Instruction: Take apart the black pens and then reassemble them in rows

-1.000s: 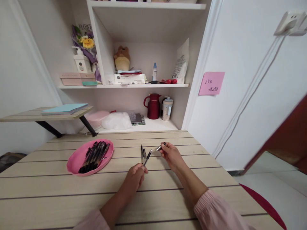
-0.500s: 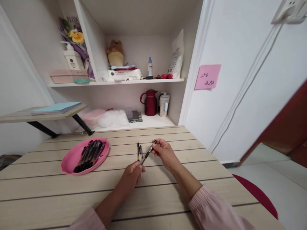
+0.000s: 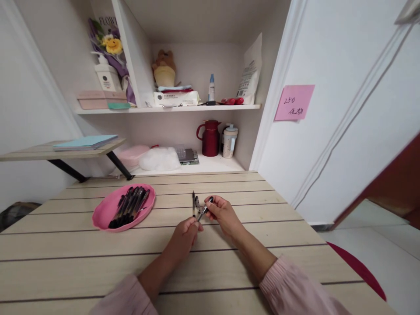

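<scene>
A black-and-clear pen [image 3: 203, 212] slants between my two hands over the table. My left hand [image 3: 186, 232] is closed on its lower end. At the upper, black end, the thumb and fingers of my right hand [image 3: 225, 214] pinch it. Just beyond my left hand lies an uncapped pen [image 3: 193, 202], its tip pointing away from me. A black pen cap [image 3: 197, 201] rests right beside it. Off to the left, a pink scalloped dish [image 3: 100, 216] holds several black pens [image 3: 131, 205] in a bundle.
The slatted wooden table [image 3: 262, 271] runs back to a white shelf unit. On its lower shelf stand a dark red jug [image 3: 210, 139] and a pale tumbler [image 3: 230, 142]. A small raised stand [image 3: 36, 151] bears blue paper [image 3: 85, 142] at the left. A red stool [image 3: 357, 267] shows at right.
My hands have drawn closer together along the pen, so less of it shows between them. The whole view has shifted slightly, with the table's things appearing further right.
</scene>
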Motion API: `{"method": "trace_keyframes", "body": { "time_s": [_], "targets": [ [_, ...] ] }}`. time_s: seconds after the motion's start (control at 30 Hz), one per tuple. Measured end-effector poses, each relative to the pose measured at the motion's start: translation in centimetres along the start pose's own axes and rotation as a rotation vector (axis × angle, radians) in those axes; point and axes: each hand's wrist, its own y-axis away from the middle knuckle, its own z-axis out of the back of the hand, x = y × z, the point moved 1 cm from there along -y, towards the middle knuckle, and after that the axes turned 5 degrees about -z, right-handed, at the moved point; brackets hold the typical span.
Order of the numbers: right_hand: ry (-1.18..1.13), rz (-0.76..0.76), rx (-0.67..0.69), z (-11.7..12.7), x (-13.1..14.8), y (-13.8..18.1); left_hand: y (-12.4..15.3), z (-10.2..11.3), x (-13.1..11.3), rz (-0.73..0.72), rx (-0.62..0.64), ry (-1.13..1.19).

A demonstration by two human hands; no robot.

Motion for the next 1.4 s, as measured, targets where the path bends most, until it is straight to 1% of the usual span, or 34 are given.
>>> {"method": "trace_keyframes", "body": {
  "time_s": [0.2, 0.37, 0.47, 0.57, 0.67, 0.77, 0.83, 0.93, 1.0, 1.03, 1.1, 1.17, 1.3, 1.4],
  "targets": [
    [-0.013, -0.003, 0.005, -0.2, -0.5, 0.1, -0.1, -0.1, 0.7, -0.058, -0.01, -0.013],
    [0.005, -0.021, 0.012, -0.2, -0.2, 0.3, 0.0, -0.2, 0.4, -0.068, -0.022, -0.029],
    [0.009, -0.005, -0.031, 0.3, -0.2, 0.3, 0.0, -0.1, 0.2, -0.099, -0.089, -0.079],
    [0.019, 0.005, -0.154, 1.2, -0.6, 0.0, -0.2, 0.9, 0.0, -0.144, -0.205, -0.164],
    [0.064, -0.034, -0.213, 1.9, -1.5, -0.5, -0.6, 3.2, -0.7, -0.205, -0.371, -0.301],
    [0.089, -0.046, -0.208, 2.1, -2.1, -0.7, -0.7, 7.2, -1.9, -0.213, -0.542, -0.489],
    [0.1, -0.045, -0.207, 2.0, -2.3, -0.7, -0.5, 10.7, -2.6, -0.15, -0.644, -0.632],
    [0.121, -0.037, -0.205, 2.0, -2.3, -0.8, 0.3, 15.8, -3.1, 0.024, -0.785, -0.816],
    [0.141, -0.03, -0.206, 2.0, -2.3, -0.8, 0.8, 18.4, -2.9, 0.148, -0.832, -0.898],
    [0.151, -0.028, -0.206, 2.0, -2.3, -0.9, 1.0, 19.3, -2.7, 0.201, -0.841, -0.93],
    [0.162, -0.026, -0.209, 2.0, -2.4, -0.9, 1.0, 20.2, -2.0, 0.273, -0.835, -0.983],
    [0.167, -0.025, -0.21, 2.0, -2.4, -1.0, 0.7, 20.4, -1.4, 0.299, -0.814, -1.027],
    [0.169, -0.022, -0.211, 2.0, -2.4, -1.0, -0.2, 19.6, -0.4, 0.263, -0.767, -1.1],
    [0.17, -0.021, -0.218, 2.0, -2.4, -0.9, -0.5, 19.0, -0.4, 0.25, -0.733, -1.142]
  ]
}}
